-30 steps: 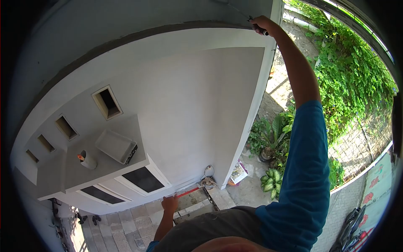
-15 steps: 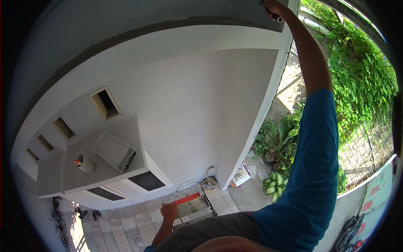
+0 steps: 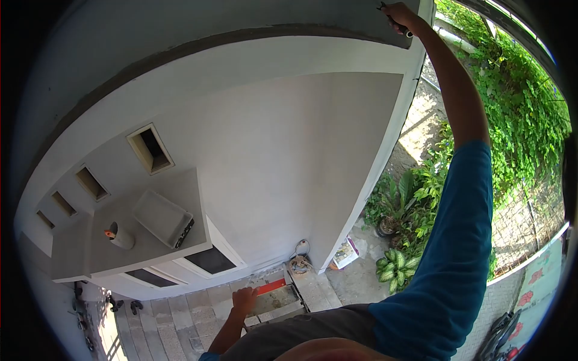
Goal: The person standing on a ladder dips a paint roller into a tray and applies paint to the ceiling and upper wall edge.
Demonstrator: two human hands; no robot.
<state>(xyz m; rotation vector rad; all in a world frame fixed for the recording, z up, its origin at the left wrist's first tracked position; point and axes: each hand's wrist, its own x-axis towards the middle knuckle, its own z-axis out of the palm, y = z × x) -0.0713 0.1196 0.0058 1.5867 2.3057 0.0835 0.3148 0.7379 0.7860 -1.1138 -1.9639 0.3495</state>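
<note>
At the top of the view, my right hand [image 3: 402, 18] is raised with its fingers wrapped round a dark-handled tool [image 3: 407, 31]. The tool's working end is too small and dark to make out; it lies against or close to the dark grey band [image 3: 337, 18] above the white wall edge. Low in the view, my left hand [image 3: 245, 298] closes on the end of a red bar [image 3: 271, 287]. That bar edges a frame, perhaps of a ladder, partly hidden by my body.
A paint tray [image 3: 161, 218] and a white container [image 3: 122, 238] with an orange-tipped item stand on a grey ledge [image 3: 180, 198]. Potted plants [image 3: 397, 268] and leafy vines [image 3: 518, 120] are at the right. Coiled rope [image 3: 300, 263] lies by the wall's foot, above tiled floor [image 3: 165, 325].
My right hand, with the tool, has shifted slightly right and down, and its forearm with it. My left hand stays on the red bar.
</note>
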